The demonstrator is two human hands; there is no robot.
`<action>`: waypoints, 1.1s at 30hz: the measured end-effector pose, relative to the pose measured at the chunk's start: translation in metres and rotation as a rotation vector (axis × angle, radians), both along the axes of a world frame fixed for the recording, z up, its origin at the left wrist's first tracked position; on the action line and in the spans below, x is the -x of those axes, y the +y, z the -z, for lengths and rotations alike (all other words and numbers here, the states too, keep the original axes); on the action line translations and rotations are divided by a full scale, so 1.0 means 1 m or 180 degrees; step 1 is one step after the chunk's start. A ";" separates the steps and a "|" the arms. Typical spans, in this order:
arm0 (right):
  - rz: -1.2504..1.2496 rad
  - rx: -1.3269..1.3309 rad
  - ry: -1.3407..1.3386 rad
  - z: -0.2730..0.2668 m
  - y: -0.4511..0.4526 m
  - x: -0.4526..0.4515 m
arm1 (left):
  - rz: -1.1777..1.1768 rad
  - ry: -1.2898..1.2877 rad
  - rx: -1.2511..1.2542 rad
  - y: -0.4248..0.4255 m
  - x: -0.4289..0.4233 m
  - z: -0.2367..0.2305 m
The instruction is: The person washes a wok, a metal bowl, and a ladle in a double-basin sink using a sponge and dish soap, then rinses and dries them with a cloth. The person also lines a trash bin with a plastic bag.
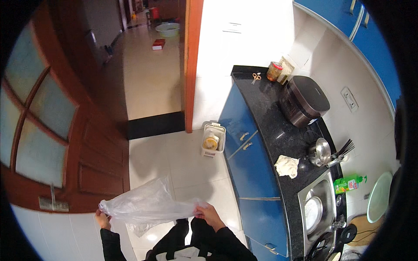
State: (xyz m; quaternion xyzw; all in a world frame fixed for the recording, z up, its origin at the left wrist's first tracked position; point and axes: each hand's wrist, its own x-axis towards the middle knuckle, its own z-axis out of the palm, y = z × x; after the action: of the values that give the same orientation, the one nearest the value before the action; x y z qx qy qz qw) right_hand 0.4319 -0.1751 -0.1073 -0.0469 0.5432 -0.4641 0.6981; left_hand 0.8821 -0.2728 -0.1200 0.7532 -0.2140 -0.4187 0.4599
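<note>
A clear plastic bag (143, 204) is stretched out between my two hands, above the tiled floor and in front of my legs. Its gathered left end is pinched by my left hand (103, 219), near the wooden door. My right hand (208, 214) grips the opposite end. The middle of the bag hangs loose and wrinkled, and a lower part droops beneath it towards the floor.
A white bin (214, 138) stands on the floor by the blue cabinets (258, 169). The black countertop (266, 111) holds a rice cooker (305, 101), scissors, a jar, a white cloth (287, 166) and a metal pot. A steel sink (316, 212) lies at right; the brown door (98, 156) at left.
</note>
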 end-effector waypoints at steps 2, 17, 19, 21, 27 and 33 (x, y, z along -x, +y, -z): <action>0.0040 -0.0097 0.0309 -0.002 -0.023 -0.006 | 0.1105 -0.1406 0.0355 -0.040 -0.049 0.052; -0.0833 0.1280 0.0831 0.003 -0.250 0.036 | 0.5627 -0.0524 -0.2639 -0.331 0.274 0.067; -0.0869 0.1121 0.0545 0.016 -0.257 0.057 | 0.5455 -0.0160 -0.2574 -0.353 0.297 0.064; -0.0929 0.0973 0.0231 0.035 -0.255 0.067 | 0.4748 0.0604 -0.1620 -0.379 0.256 0.116; -0.0537 0.0109 0.0342 0.167 -0.222 0.091 | 0.2992 -0.0472 0.0186 -0.435 0.301 0.101; -0.0825 -0.1078 0.2889 0.260 -0.203 0.183 | 0.5230 -0.0161 0.0133 -0.507 0.336 0.163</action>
State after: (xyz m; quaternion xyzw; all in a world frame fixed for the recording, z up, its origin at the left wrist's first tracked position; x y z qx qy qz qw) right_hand 0.2486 -0.3786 -0.3674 -0.1972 0.8495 -0.2116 0.4412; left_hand 0.5457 -0.7797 -0.2833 0.3569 -0.7152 -0.6008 0.0158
